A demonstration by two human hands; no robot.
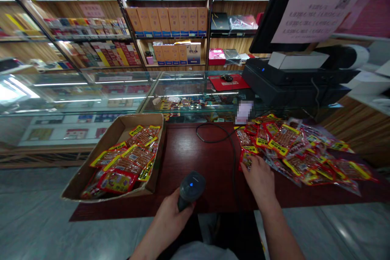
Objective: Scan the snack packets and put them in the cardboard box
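My left hand [173, 213] is wrapped round the handle of a dark barcode scanner [192, 187], which has a small blue light on top. My right hand [258, 176] touches a red-and-yellow snack packet [246, 158] at the near left edge of a loose pile of packets [283, 138]. Its thumb and fingertips close on the packet's near end, and they partly cover it. To the left, an open cardboard box [160, 152] holds several more snack packets [131, 158], lying flat and overlapping.
A dark red-brown tabletop [195, 154] bears the box and pile, with a black cable [233, 154] running across it. Behind stand a glass display counter [122, 89], a red mouse pad [228, 83] and a black register terminal [274, 16] with a paper sign. Stocked shelves line the wall.
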